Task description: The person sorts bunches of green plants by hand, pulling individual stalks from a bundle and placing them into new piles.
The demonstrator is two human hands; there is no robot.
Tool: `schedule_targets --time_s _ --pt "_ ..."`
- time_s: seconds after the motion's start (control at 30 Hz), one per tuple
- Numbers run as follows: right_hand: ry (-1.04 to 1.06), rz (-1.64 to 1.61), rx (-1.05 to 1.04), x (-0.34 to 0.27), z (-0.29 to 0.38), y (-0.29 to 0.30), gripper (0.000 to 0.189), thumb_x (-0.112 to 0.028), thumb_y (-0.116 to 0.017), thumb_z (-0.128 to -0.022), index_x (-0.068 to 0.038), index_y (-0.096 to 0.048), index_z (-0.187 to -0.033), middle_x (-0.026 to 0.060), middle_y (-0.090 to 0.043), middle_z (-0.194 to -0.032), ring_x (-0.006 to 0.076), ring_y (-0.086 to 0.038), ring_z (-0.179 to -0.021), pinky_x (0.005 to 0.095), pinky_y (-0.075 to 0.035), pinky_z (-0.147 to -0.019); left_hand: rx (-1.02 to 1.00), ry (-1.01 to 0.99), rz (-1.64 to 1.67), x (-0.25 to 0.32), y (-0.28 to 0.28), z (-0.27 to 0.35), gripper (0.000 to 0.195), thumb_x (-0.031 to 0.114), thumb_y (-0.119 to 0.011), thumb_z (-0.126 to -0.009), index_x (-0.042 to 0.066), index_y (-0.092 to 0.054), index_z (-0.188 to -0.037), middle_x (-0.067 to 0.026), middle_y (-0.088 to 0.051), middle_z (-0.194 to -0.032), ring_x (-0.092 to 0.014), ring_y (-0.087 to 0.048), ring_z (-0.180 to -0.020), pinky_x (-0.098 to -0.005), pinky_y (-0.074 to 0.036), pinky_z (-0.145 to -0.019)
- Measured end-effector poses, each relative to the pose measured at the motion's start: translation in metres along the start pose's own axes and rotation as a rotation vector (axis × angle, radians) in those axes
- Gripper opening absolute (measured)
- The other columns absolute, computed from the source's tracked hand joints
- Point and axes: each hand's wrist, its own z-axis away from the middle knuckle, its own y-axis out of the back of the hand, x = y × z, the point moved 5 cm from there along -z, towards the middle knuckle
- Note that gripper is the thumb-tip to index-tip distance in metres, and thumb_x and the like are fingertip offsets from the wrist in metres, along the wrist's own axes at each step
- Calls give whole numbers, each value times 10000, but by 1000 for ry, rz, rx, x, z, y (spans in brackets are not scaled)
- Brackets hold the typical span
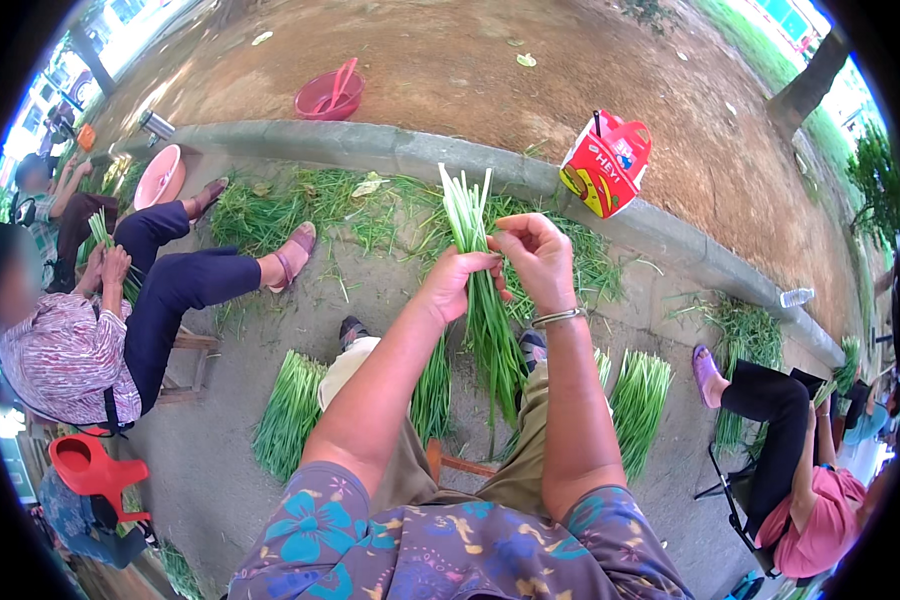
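Note:
My left hand (454,281) is closed around a bundle of Chinese chives (493,330), with its pale stalk ends pointing away from me and its green leaves hanging towards my lap. Beside the bundle, my right hand (538,255) has its thumb and forefinger brought together, and its lower fingers are close to the stalks. Whether a thin stalk is pinched there is too small to tell. Neat bunches of chives stand by my legs: one on the left (291,416), one on the right (643,401) and another between my legs (432,390).
Loose chives and trimmings (262,214) litter the paving along a concrete kerb (375,142). A red paper carrier (606,165) stands at the kerb; a pink basin (330,96) lies beyond. Seated people (67,352) (810,510) hold chives on both sides. A red plastic stool (101,469) is behind left.

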Motion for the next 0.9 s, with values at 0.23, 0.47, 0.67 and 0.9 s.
schedule_targets --time_s 0.23,0.47,0.67,0.9 --pt "205 246 -29 -17 7 -16 220 -27 -645 -739 -55 -622 -956 36 -519 -781 119 -565 -628 249 -473 -552 70 -152 -199 9 3 3 188 66 -630 -774 43 -555 -945 -52 -558 -719 -157 -552 -544 -298 -489 -467" --pt "48 136 44 6 2 -11 198 -110 -692 -732 0 -625 -883 43 -592 -726 117 -578 -607 254 -476 -560 141 -248 -328 11 7 4 172 86 -662 -786 51 -570 -927 -28 -567 -723 -120 -536 -540 -260 -443 -439" --pt "-166 26 -77 16 0 -8 168 -137 -691 -738 14 -643 -792 52 -637 -671 84 -569 -588 240 -468 -561 129 -203 -441 10 5 6 196 67 -678 -768 54 -572 -933 -13 -562 -716 -110 -532 -540 -256 -438 -443" --pt "-97 100 -54 24 -2 2 128 -108 -641 -771 18 -623 -786 52 -609 -702 103 -561 -629 260 -453 -564 94 -129 -192 12 1 11 134 118 -643 -793 77 -557 -887 -38 -562 -692 -161 -554 -566 -312 -467 -510"
